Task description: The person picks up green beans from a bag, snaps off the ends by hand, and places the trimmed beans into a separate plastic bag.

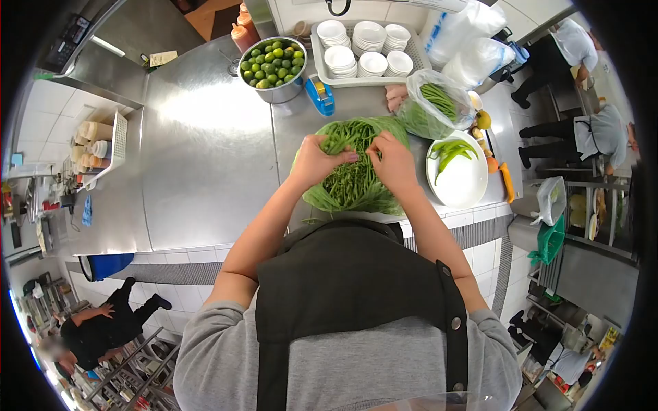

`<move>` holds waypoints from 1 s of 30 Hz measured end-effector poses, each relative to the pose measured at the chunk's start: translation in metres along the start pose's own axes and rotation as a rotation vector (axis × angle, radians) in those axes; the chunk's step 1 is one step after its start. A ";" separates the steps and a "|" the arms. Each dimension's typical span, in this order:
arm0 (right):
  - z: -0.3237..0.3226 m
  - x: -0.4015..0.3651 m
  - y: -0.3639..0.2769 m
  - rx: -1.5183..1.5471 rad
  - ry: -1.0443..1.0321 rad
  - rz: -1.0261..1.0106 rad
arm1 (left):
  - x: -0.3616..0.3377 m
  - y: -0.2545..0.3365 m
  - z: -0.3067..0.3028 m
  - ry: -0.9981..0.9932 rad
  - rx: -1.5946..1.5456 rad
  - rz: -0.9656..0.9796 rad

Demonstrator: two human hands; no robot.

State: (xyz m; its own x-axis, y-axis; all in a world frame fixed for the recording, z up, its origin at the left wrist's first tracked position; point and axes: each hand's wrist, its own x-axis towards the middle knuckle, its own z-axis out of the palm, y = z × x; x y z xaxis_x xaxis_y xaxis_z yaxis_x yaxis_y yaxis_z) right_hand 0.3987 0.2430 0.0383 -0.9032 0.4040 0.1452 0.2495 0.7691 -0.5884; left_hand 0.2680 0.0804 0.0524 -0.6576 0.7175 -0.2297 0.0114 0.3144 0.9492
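In front of my apron lies an open, thin green plastic bag (391,205) full of slender green vegetables (346,185), pods or stems too fine to tell. My left hand (317,162) is closed around a small bunch of them, thumb pointing inward. Just right of it, my right hand (395,163) is pinched over the heap, fingertips together; what sits between them is too small to name. To the right stands a white bowl (458,190) with several long green chillies (455,152). Behind it, a clear plastic bag (419,118) holds green beans (437,100).
Behind the heap are a blue tape dispenser (320,96), a metal pot (281,92) of limes and a tray (356,81) of stacked white cups. An orange-handled tool (506,182) lies near the right edge. Co-workers stand at both sides of the kitchen.
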 end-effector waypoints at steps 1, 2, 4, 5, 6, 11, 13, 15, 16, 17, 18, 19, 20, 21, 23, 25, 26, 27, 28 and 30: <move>-0.002 -0.001 0.000 0.032 -0.042 0.013 | -0.002 0.003 -0.001 0.002 -0.123 -0.068; -0.005 -0.002 0.001 0.062 -0.083 0.028 | -0.002 0.002 -0.005 -0.013 -0.301 -0.104; -0.005 -0.004 0.003 0.254 -0.162 0.067 | 0.003 -0.002 -0.016 -0.049 -0.661 -0.172; -0.002 -0.004 0.005 0.420 -0.201 0.089 | 0.005 -0.006 -0.018 -0.036 -0.759 -0.179; 0.000 -0.003 0.001 0.587 -0.239 0.111 | 0.007 -0.008 -0.020 -0.021 -0.856 -0.186; 0.008 -0.011 -0.038 0.853 -0.164 0.164 | 0.007 -0.005 -0.019 0.093 -0.983 -0.170; 0.013 -0.010 -0.044 0.782 -0.121 0.144 | 0.007 -0.004 -0.017 0.104 -0.915 -0.148; 0.017 -0.008 -0.047 0.698 -0.060 0.117 | 0.006 -0.007 -0.015 0.117 -0.848 -0.135; 0.015 -0.008 -0.050 0.656 -0.024 0.011 | 0.006 -0.012 -0.013 0.124 -0.813 -0.131; 0.012 -0.009 -0.055 0.612 0.012 -0.094 | 0.006 -0.014 -0.013 0.131 -0.779 -0.127; 0.009 -0.009 -0.059 0.567 0.048 -0.199 | 0.004 -0.014 -0.011 0.115 -0.787 -0.139; 0.008 -0.010 -0.058 0.532 0.028 -0.228 | 0.001 -0.013 -0.009 0.099 -0.795 -0.151; 0.007 -0.011 -0.055 0.497 0.007 -0.257 | -0.002 -0.012 -0.006 0.084 -0.804 -0.165; 0.007 -0.013 -0.054 0.462 -0.016 -0.286 | -0.002 -0.013 -0.004 0.106 -0.806 -0.187; 0.010 -0.015 -0.051 0.456 -0.010 -0.485 | -0.002 -0.016 -0.002 0.153 -0.813 -0.230; 0.011 -0.018 -0.051 0.432 -0.054 -0.583 | 0.005 -0.033 -0.006 0.221 -0.882 -0.282; 0.010 -0.020 -0.052 0.408 -0.097 -0.581 | 0.009 -0.042 -0.009 0.251 -0.915 -0.306; 0.008 -0.020 -0.052 0.382 -0.140 -0.578 | 0.010 -0.040 -0.012 0.243 -0.964 -0.294; 0.009 -0.017 -0.044 0.277 -0.198 -0.524 | 0.010 -0.039 -0.015 0.237 -1.014 -0.284; 0.017 -0.002 -0.016 0.072 -0.316 -0.416 | 0.008 -0.033 -0.016 0.214 -1.121 -0.262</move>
State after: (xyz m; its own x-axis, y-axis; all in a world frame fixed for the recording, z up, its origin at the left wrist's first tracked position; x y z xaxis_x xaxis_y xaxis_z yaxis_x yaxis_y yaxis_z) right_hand 0.3903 0.2215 0.0340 -0.9848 -0.1056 0.1378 -0.1671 0.7920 -0.5872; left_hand 0.2500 0.0659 0.0225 -0.6561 0.5591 -0.5069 -0.7435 -0.3634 0.5614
